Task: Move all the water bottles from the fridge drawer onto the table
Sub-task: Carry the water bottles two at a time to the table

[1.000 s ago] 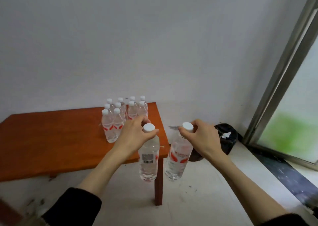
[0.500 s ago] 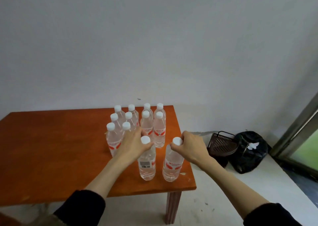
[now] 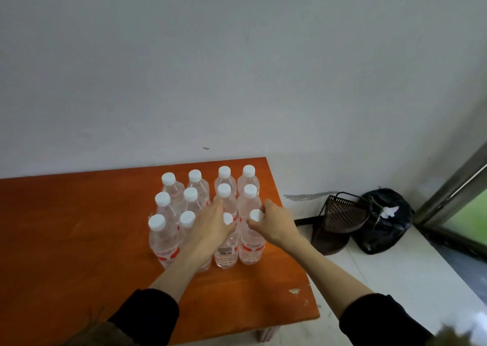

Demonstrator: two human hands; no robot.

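Observation:
Several clear water bottles with white caps and red labels stand in rows on the orange wooden table [image 3: 66, 240] near its right end. My left hand [image 3: 210, 227] grips the neck of a front-row bottle [image 3: 225, 253], which stands on the tabletop. Beside it, my right hand [image 3: 274, 224] pinches the cap of the front right bottle [image 3: 251, 248], also standing on the table. Both bottles sit tight against the rows behind them. The fridge drawer is out of view.
A grey wall runs behind the table. On the pale floor to the right stand a dark slatted basket [image 3: 340, 219] and a black bag [image 3: 382, 221]. A metal window frame [image 3: 453, 184] rises at the far right. The table's right edge lies close to the bottles.
Both hands carried their bottles from beyond the table's edge over the tabletop and set them down at the front of the group. The camera came closer to the table.

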